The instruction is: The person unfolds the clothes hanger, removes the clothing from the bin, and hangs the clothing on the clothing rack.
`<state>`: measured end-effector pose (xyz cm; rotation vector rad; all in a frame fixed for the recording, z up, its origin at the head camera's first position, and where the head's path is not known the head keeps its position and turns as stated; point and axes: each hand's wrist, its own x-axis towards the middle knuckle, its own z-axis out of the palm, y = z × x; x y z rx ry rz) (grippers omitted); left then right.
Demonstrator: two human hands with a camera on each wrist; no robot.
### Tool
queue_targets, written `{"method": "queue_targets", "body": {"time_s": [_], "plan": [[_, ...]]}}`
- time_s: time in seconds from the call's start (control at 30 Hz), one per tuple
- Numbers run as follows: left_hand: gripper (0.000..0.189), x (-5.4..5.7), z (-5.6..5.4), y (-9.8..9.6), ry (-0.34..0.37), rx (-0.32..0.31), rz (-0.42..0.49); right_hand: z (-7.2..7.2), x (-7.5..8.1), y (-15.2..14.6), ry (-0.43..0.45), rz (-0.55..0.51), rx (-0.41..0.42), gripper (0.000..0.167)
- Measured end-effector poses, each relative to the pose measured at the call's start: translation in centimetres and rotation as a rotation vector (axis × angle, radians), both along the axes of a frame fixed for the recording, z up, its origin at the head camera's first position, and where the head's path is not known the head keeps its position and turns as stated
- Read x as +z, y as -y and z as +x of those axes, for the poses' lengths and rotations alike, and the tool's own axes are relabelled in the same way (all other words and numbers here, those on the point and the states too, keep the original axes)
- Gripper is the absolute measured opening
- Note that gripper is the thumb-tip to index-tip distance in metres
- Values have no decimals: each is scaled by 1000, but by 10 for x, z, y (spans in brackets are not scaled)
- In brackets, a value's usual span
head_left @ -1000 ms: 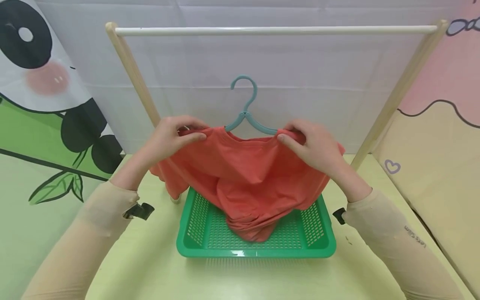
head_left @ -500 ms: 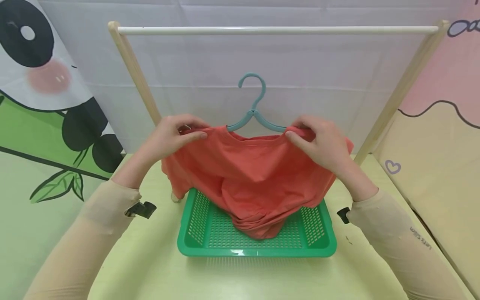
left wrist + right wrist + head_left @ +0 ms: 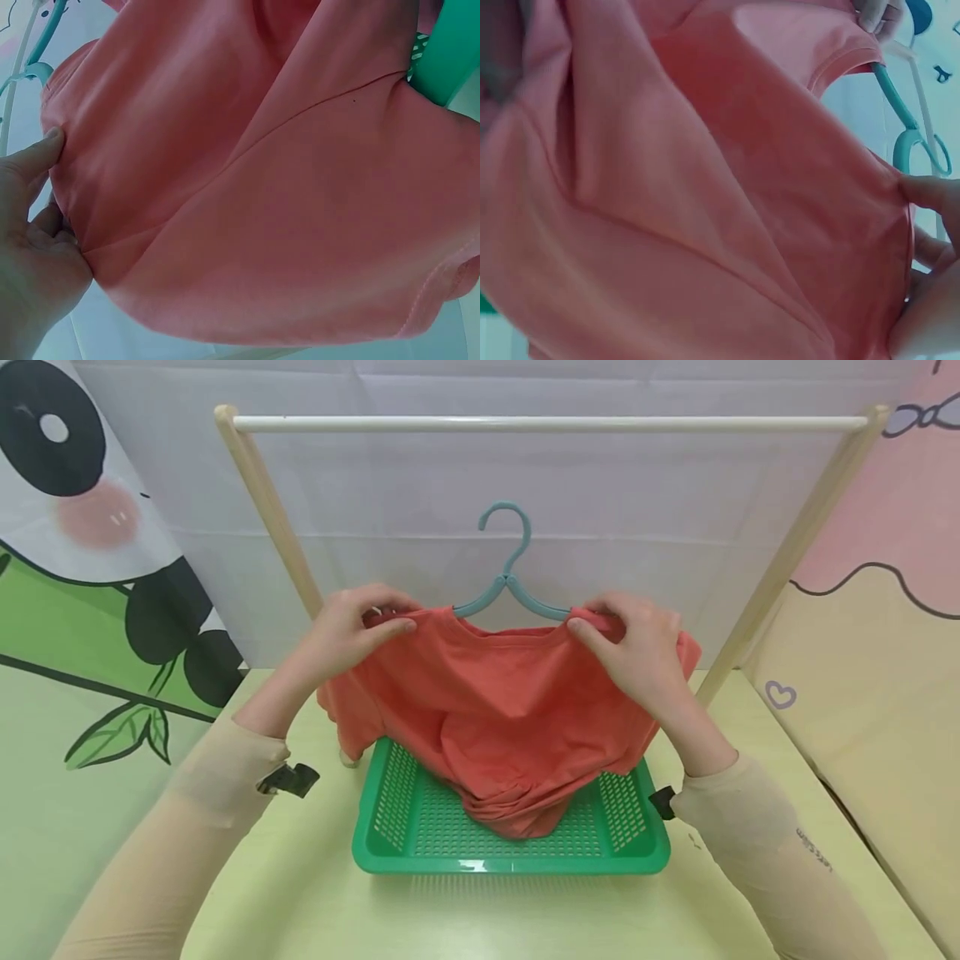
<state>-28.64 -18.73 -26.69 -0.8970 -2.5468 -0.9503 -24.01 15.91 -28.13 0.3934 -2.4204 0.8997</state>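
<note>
A red T-shirt (image 3: 517, 693) hangs on a teal clothes hanger (image 3: 517, 602), whose hook and upper arms rise out of the neckline. My left hand (image 3: 356, 627) pinches the shirt's left shoulder between thumb and fingers. At the other shoulder, my right hand (image 3: 637, 647) grips cloth the same way. The hanger's arm ends are hidden inside the fabric. In the left wrist view the thumb (image 3: 51, 146) presses on the shoulder edge, and the sleeve spreads below. The right wrist view shows the hanger (image 3: 904, 135) beside the collar. The shirt's lower part bunches above a green basket (image 3: 510, 865).
Behind the shirt stands a clothes rack with a white rail (image 3: 547, 424) and wooden legs (image 3: 795, 560). The basket stands on a pale yellow-green table (image 3: 300, 877). A white cloth backdrop (image 3: 600, 485) and printed side panels surround the table.
Over the last second, the shirt and hanger have shifted slightly to the right, and the hanger's hook sits a little higher. Both hands keep their hold on the shoulders.
</note>
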Motion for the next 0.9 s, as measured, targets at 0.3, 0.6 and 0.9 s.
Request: {"method": "queue_targets", "body": {"time_s": [0.3,0.6,0.9], "plan": [[22,-4,-1,2,-8,-30,14,4,-8,-2,11,-130,61,22],[21,-9,-7,3,-12,-47,26,3,-11,-3,11,-150,63,21],[21,-10,-7,3,6,-44,56,2,-10,2,-15,-151,39,20]]}}
